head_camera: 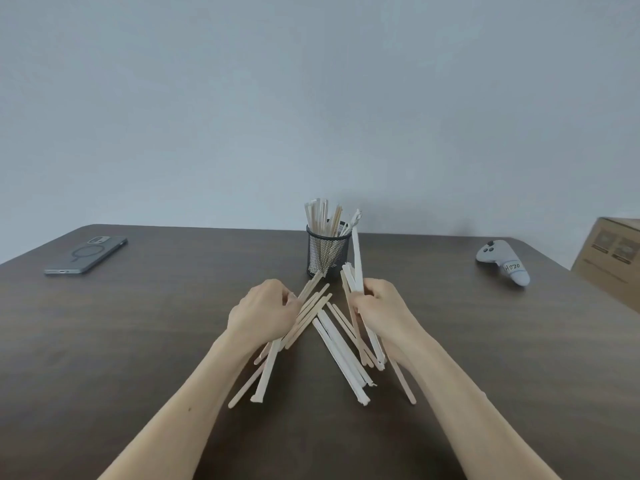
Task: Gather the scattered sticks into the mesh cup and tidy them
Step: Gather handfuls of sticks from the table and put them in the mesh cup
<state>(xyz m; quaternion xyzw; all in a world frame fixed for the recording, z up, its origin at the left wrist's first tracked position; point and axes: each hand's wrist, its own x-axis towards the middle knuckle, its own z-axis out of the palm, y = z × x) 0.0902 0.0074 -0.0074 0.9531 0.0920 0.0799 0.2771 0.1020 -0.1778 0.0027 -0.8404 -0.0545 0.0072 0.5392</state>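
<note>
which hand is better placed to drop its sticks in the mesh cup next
Probably the right hand: its bundle is already raised, tips beside the mesh cup. The left hand's sticks lie flatter.

The mesh cup [327, 252] stands mid-table [138, 341] toward the far edge, sticks [341, 355] before it, phone [86, 254] far-left, seemingly a controller [502, 261] far-right.

Both hands, left hand [265, 311] and right hand [386, 306], grip sticks [341, 355] before the mesh cup [327, 254].
</note>
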